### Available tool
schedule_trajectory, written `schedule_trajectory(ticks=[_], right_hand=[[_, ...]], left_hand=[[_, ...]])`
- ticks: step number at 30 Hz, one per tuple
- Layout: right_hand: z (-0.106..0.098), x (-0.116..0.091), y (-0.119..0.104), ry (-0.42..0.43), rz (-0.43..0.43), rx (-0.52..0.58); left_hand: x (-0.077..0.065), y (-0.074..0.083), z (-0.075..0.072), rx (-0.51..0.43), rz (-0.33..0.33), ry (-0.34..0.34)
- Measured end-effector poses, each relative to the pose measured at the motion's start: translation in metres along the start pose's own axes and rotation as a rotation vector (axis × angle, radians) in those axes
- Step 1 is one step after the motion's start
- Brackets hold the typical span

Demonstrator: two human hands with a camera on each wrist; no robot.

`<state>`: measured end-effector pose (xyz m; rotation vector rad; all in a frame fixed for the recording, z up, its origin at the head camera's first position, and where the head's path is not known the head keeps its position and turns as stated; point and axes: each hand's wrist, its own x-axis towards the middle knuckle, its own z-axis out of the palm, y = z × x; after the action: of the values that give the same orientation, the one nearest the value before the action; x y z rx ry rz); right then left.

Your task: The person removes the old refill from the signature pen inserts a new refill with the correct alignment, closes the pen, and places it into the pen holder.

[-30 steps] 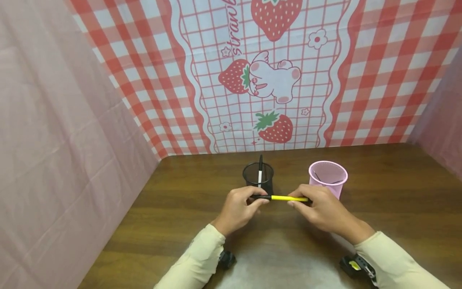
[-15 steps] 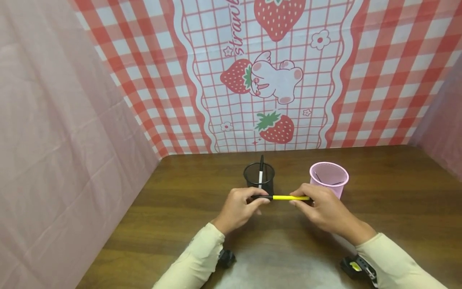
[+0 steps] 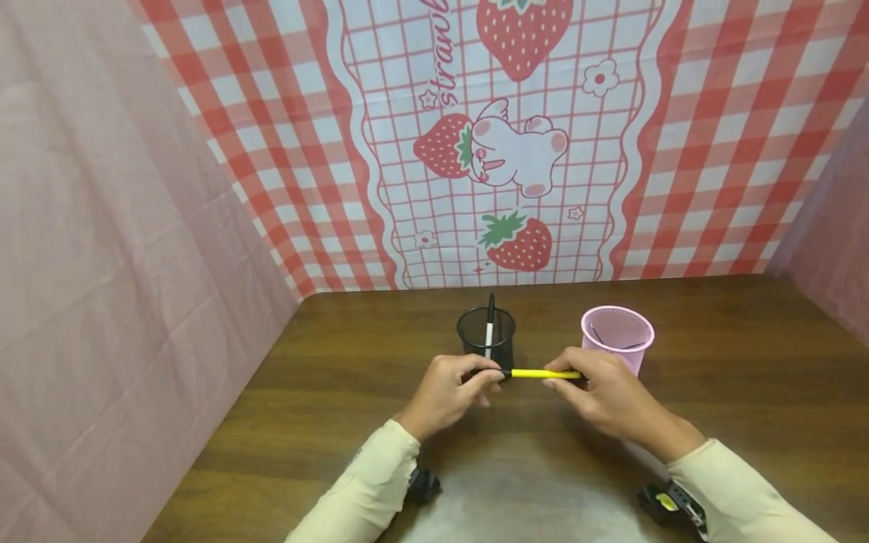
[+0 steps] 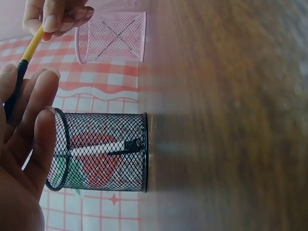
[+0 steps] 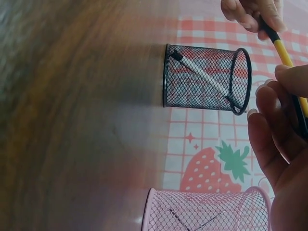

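A yellow pen (image 3: pixel 543 373) with a black end lies crosswise between my two hands, raised above the table. My left hand (image 3: pixel 451 392) pinches its black end between thumb and fingers. With thumb and fingertips, my right hand (image 3: pixel 607 392) pinches the yellow end. Just beyond the left hand stands a black mesh pen holder (image 4: pixel 103 185). In it leans a white pen with black ends (image 5: pixel 202 74), one end above the rim. Behind the right hand is a pink mesh pen holder (image 3: pixel 618 308), partly covered by that hand. Two thin dark sticks (image 4: pixel 113 38) cross inside it.
The brown wooden table (image 3: pixel 305 422) runs back to a red-and-white strawberry cloth (image 3: pixel 326 151). Pale pink curtains (image 3: pixel 122 264) hang at both sides. Dark wrist-worn devices (image 3: pixel 668 505) sit under both cream sleeves.
My left thumb and fingers have shifted slightly along the black end and now cover more of it. The right hand keeps its pinch on the yellow end, and both pen holders stay put.
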<state>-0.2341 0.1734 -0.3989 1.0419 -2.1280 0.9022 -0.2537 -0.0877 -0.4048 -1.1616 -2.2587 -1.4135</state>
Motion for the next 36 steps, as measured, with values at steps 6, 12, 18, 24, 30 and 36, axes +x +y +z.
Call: schedule_trajectory(ticks=[6, 12, 18, 24, 30, 36], right_hand=[[0.0011, -0.0008, -0.0029, 0.01, 0.001, 0.017], [0.0013, -0.0012, -0.0029, -0.024, 0.035, 0.005], [0.003, -0.0007, -0.0035, 0.003, 0.014, 0.028], [0.0059, -0.0039, -0.0039, 0.011, 0.012, 0.038], [0.0044, -0.0039, -0.0032, -0.003, 0.032, 0.044], [0.0021, -0.0029, -0.0015, -0.008, 0.045, 0.024]], left_hand=[[-0.0017, -0.0016, -0.0002, -0.003, -0.008, -0.006], [-0.0019, -0.0008, -0.0009, 0.001, -0.005, 0.007], [-0.0024, -0.0043, -0.0031, -0.014, -0.029, -0.005], [-0.0047, -0.0037, -0.0033, -0.066, -0.086, -0.036], [-0.0035, 0.0021, -0.0026, -0.212, -0.163, -0.05], [-0.0015, 0.0032, 0.0005, -0.203, -0.123, -0.03]])
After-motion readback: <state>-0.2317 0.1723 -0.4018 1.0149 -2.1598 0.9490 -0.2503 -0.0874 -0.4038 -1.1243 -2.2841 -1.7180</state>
